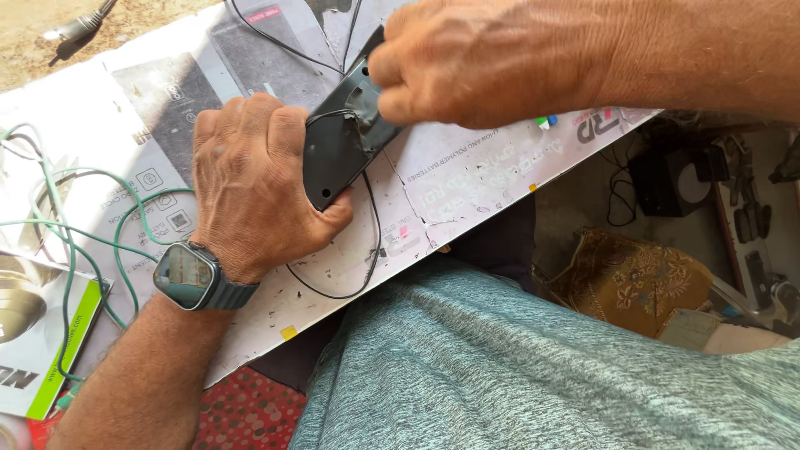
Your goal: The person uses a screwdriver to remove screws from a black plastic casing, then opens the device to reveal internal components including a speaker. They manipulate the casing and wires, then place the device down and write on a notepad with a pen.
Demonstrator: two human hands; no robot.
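A flat black plastic device (337, 154) lies on a white printed board (467, 179). My left hand (250, 183), with a square watch on its wrist, grips the device's near end and presses it against the board. My right hand (479, 58) is closed over the far end of the device; whether it holds a tool there I cannot tell. A thin black wire (372, 242) loops from under the device across the board.
Green wires (75, 242) coil at the left over printed packaging (42, 367). A patterned brown cushion (637, 279) and dark tools (754, 217) lie on the floor at the right. My grey-clad knee (517, 367) fills the foreground. A cable plug (79, 29) rests top left.
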